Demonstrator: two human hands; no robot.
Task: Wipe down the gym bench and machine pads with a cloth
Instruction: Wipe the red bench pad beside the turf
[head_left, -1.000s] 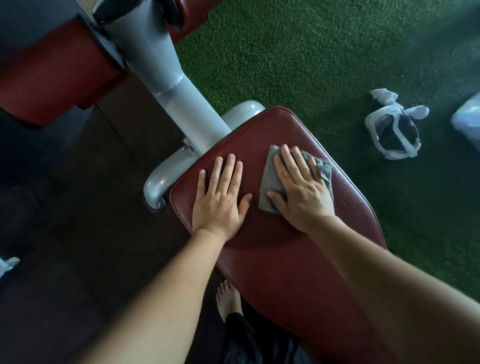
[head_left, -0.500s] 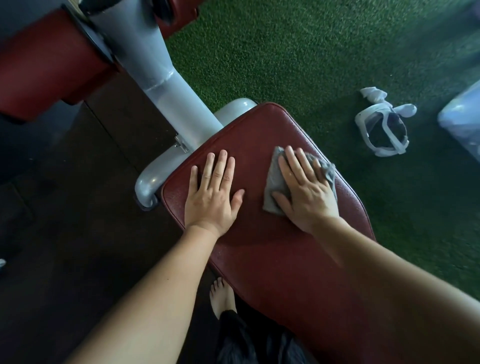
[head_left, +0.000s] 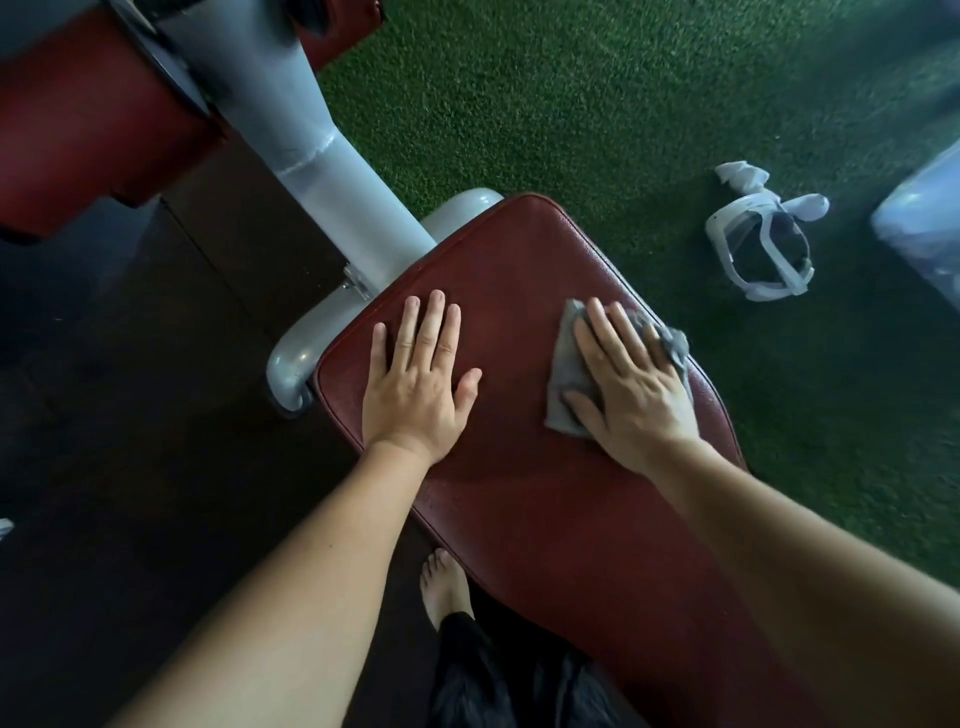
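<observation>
A dark red padded bench (head_left: 519, 270) fills the middle of the view, running from the grey frame toward me. My left hand (head_left: 415, 384) lies flat on its left part, fingers apart, holding nothing. My right hand (head_left: 631, 389) presses flat on a small grey cloth (head_left: 563, 374) near the bench's right edge; most of the cloth is hidden under the palm and fingers. Another red machine pad (head_left: 88, 130) sits at the upper left beside the grey post (head_left: 317, 156).
Green artificial turf (head_left: 571, 104) lies to the right, with a white headset (head_left: 758, 249) on it and a pale object (head_left: 924, 228) at the right edge. Dark flooring (head_left: 130, 415) is to the left. My bare foot (head_left: 444, 584) stands beside the bench.
My right hand has slid the cloth to the right, toward the bench's right edge. The left hand has stayed flat in the same spot.
</observation>
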